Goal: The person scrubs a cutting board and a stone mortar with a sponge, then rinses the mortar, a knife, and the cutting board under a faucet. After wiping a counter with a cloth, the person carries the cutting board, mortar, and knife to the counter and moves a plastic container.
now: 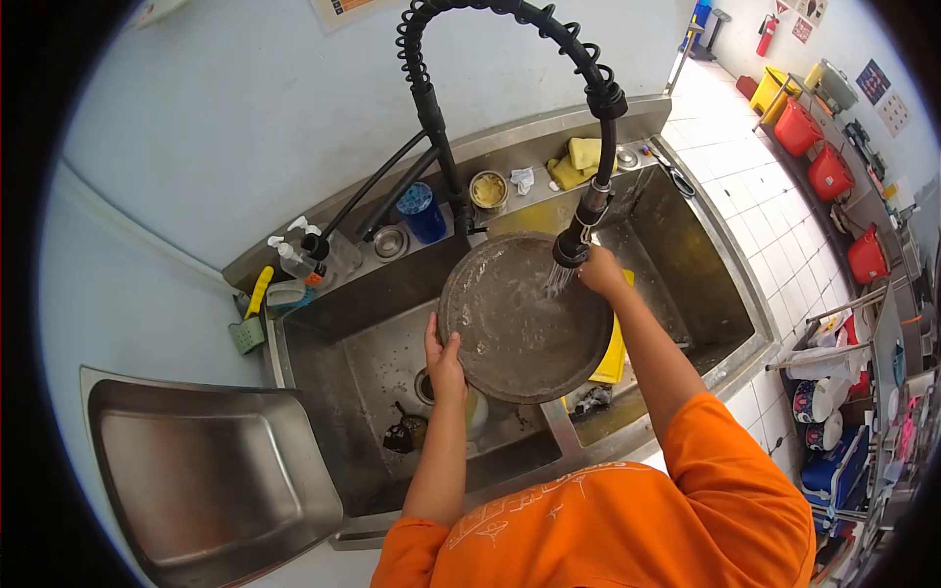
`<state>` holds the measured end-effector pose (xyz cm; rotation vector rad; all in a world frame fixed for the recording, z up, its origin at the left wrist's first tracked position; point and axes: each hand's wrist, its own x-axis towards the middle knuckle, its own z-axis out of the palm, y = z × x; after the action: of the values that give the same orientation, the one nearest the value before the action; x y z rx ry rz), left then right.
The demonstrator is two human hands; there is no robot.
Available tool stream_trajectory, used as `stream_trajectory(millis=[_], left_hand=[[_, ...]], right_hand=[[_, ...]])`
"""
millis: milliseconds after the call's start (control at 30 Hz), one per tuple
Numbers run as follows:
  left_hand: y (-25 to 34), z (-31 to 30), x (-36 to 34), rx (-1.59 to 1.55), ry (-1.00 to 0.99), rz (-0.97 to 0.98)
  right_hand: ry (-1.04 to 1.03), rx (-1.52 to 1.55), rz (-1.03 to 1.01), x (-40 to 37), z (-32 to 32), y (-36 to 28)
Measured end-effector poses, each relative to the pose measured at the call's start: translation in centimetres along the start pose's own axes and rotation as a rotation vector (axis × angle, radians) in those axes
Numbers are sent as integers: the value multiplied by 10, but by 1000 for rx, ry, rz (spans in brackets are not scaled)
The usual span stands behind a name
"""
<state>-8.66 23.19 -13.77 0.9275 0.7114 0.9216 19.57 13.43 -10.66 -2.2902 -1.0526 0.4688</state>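
Note:
Over the divider of a double sink I see a large round pan point(524, 323), grey-brown with a worn, wet surface, tilted toward me. My left hand point(446, 370) grips its left rim, thumb on the near side. My right hand point(602, 272) is closed at the black spray head point(569, 245), partly hidden behind it and close to the pan's upper right edge. Water streams from the spray head onto the pan's surface. Beneath the pan's right side, a yellow item point(612, 358) shows in the right basin.
Along the back ledge stand pump bottles point(297, 263), a blue cup point(421, 213), a tin point(488, 190), yellow sponges point(576, 163) and scissors point(674, 177). A dark strainer-like piece point(405, 431) lies in the left basin point(363, 363). A metal tray point(211, 470) leans at left.

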Motion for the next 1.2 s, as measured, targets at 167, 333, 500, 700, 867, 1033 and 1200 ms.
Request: stream_trajectory(millis=[167, 333, 500, 700, 867, 1033, 1200], left_hand=[[3, -3, -9, -431, 1, -593], [-3, 7, -24, -479, -27, -584], [-15, -6, -24, -539, -54, -636], [-18, -30, -1, -406, -10, -670], [13, 7, -3, -128, 86, -433], [3, 6, 3, 539, 50, 114], [22, 27, -5, 1198, -40, 241]], right_hand=[[-207, 1077, 568, -71, 10, 18], [-88, 1594, 652, -103, 34, 11], [-162, 1908, 665, -92, 28, 10], [-226, 1261, 506, -21, 12, 28], [51, 15, 292, -6, 1, -60], [536, -333, 102, -4, 76, -76], [260, -265, -266, -51, 140, -90]])
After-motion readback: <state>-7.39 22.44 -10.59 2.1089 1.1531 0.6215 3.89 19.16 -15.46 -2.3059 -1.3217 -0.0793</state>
